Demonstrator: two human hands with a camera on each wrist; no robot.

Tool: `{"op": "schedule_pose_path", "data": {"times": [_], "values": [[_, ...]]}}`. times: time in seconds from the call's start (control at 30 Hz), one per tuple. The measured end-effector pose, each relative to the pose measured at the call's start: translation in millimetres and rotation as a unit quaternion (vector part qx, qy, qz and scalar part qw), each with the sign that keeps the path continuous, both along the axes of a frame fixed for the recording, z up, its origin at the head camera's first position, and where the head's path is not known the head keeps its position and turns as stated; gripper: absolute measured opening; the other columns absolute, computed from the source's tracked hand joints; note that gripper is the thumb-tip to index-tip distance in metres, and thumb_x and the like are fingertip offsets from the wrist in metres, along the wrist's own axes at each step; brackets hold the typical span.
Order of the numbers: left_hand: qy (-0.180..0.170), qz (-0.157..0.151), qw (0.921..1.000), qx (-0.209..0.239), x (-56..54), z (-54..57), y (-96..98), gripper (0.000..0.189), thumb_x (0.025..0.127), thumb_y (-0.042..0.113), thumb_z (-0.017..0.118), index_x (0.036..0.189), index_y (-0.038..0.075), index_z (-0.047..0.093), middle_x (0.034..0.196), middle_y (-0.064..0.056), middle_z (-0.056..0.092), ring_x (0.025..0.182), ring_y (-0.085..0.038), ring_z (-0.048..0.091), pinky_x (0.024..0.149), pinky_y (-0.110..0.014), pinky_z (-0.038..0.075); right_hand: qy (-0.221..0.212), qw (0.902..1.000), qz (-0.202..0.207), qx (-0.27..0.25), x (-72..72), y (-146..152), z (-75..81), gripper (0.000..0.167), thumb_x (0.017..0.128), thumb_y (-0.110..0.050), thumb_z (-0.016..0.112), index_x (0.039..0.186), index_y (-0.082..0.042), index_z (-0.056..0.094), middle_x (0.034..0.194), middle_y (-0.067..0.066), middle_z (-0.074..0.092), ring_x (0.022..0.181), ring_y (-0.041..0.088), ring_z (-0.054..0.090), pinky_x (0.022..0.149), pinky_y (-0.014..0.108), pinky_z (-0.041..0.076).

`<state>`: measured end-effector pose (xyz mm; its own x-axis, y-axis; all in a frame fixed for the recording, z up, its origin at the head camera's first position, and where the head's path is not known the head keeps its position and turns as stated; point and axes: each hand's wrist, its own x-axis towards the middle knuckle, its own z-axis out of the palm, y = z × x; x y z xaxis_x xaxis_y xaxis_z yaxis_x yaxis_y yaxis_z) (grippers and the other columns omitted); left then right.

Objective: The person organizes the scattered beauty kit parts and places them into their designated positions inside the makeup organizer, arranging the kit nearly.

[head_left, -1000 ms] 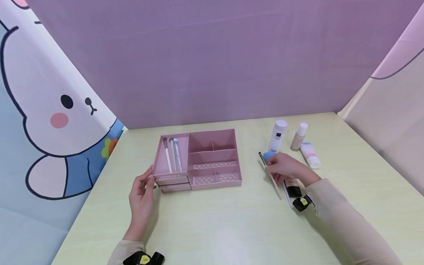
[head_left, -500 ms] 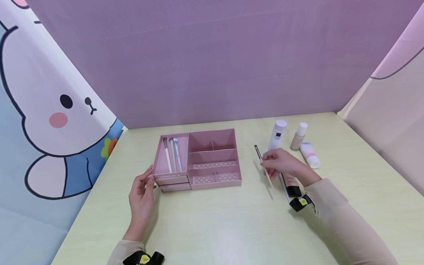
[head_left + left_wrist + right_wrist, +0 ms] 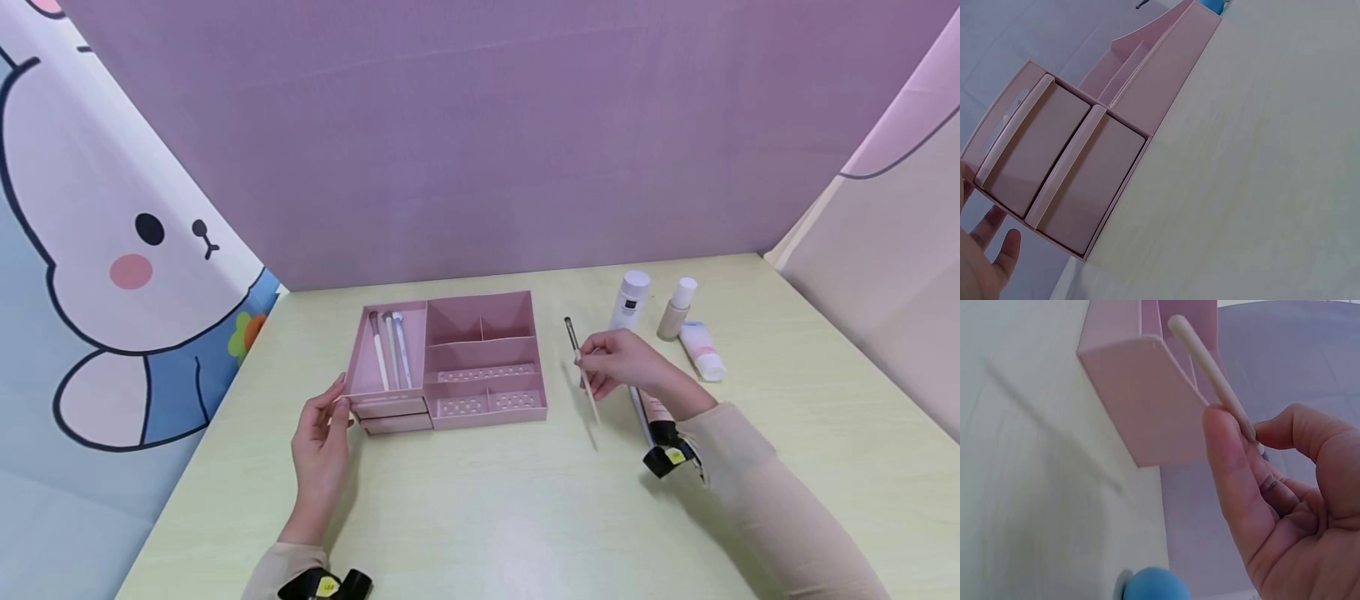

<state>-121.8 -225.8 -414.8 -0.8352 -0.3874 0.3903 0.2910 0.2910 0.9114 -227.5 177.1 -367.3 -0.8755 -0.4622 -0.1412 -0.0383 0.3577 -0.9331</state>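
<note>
In the head view my right hand (image 3: pixel 617 364) pinches a thin makeup brush (image 3: pixel 572 335) between thumb and fingertips, above the table right of the organizer. Its dark bristle end points up and away. The pale handle end (image 3: pixel 1197 347) shows close up in the right wrist view. My left hand (image 3: pixel 322 454) holds the front left corner of a pink makeup organizer (image 3: pixel 486 423), thumb at the front. The left wrist view shows two drawers (image 3: pixel 1041 144), both pushed in, with fingers (image 3: pixel 1009 250) beside them. Several brushes (image 3: pixel 390 354) lie in the organizer's left top tray.
Right of the organizer stand a white bottle (image 3: pixel 630 300) and a pump-style bottle (image 3: pixel 677 310). A pink-white tube (image 3: pixel 702 350) lies beside them. A black-capped tube (image 3: pixel 663 427) is partly under my right wrist. A blue rounded thing (image 3: pixel 1157 586) is near my right hand.
My right hand has lifted the brush and carried it left, towards the organizer. My left hand and the organizer stay in place.
</note>
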Motion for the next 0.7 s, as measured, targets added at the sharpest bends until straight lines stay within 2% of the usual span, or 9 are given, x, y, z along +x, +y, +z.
{"op": "schedule_pose_path", "data": {"times": [0.3,0.53,0.7], "values": [[-0.005,0.003,1.0,0.002,-0.5,-0.3,-0.2,0.026,0.103,0.005,0.051,0.127,-0.003,0.058,0.139,-0.002,0.059,0.109,0.0,0.059,0.081,-0.013,0.051,0.01,0.9997,0.004,-0.022,-1.1,-19,8.0,0.014,0.095,-0.001,0.056,0.1,0.012,0.057,0.075,0.012,0.07,0.061,0.017,0.066,0.061,0.036,0.061],[0.002,0.0,1.0,0.002,-0.3,0.3,-0.1,0.027,0.103,0.004,0.051,0.128,-0.002,0.058,0.138,-0.002,0.06,0.104,0.0,0.06,0.079,-0.014,0.051,0.013,0.9993,0.008,-0.034,-1.9,-35,12.3,0.019,0.095,-0.001,0.057,0.102,0.016,0.055,0.071,0.01,0.068,0.059,0.017,0.066,0.06,0.036,0.061],[0.0,-0.001,1.0,0.003,-0.2,0.6,-0.1,0.026,0.103,0.004,0.051,0.128,-0.003,0.058,0.138,-0.003,0.06,0.107,0.0,0.059,0.08,-0.014,0.051,0.012,0.9991,0.012,-0.039,-0.3,-49,16.8,0.019,0.094,-0.002,0.057,0.103,0.015,0.055,0.069,0.007,0.066,0.058,0.017,0.065,0.06,0.039,0.061]]}}
